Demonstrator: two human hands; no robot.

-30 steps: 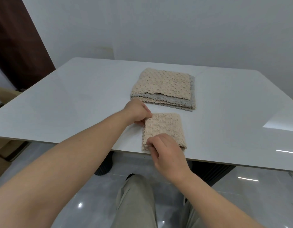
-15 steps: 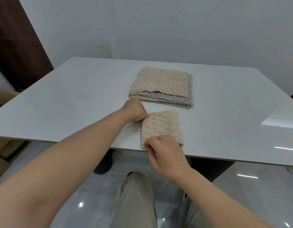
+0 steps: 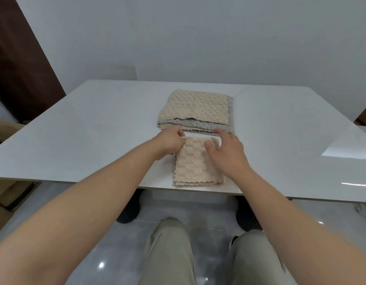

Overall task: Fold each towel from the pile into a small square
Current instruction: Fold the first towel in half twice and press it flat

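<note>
A small beige towel (image 3: 193, 167), folded into a square, lies at the near edge of the white table (image 3: 91, 128). My left hand (image 3: 169, 142) pinches its far left corner. My right hand (image 3: 227, 153) hovers over the towel's far right part with fingers spread and relaxed, holding nothing. Just beyond the square sits the pile of towels (image 3: 196, 110), a beige one on top of a grey one.
The table's near edge runs right under the folded towel. A dark wooden door (image 3: 17, 64) stands at the left, cardboard boxes (image 3: 1, 182) sit on the floor beside it, and a white wall is behind the table.
My right hand has left the towel's near left corner and moved up and right over its far side, opening. My left hand stays at the far left corner.
</note>
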